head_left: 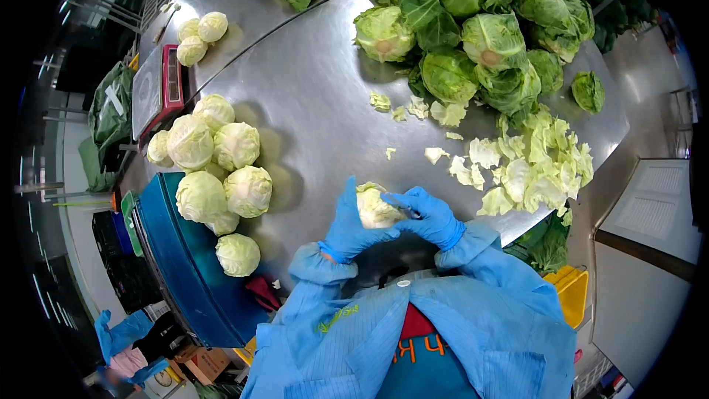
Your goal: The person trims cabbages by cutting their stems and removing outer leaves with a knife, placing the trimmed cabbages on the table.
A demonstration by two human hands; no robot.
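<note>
at the far left, a person [125,351] in blue sleeves was partly in view beyond a blue bin [166,251]. a red-edged scale [150,92] sat on the steel table [317,81], three pale cabbages [192,50] just beside it. more peeled cabbages [190,142] were bunched near the bin. toward the middle, the gloved left hand [348,220] was clamped on a small pale cabbage [374,207], fingers up along its left side and thumb below. the cabbage was between the two hands, close to the wearer's body. the gloved right hand [430,217] met its right side, a small dark thing [414,214] at the fingers; i could not tell whether they gripped it. farther right lay loose leaves [543,166], below a heap of green cabbages [491,41].
</note>
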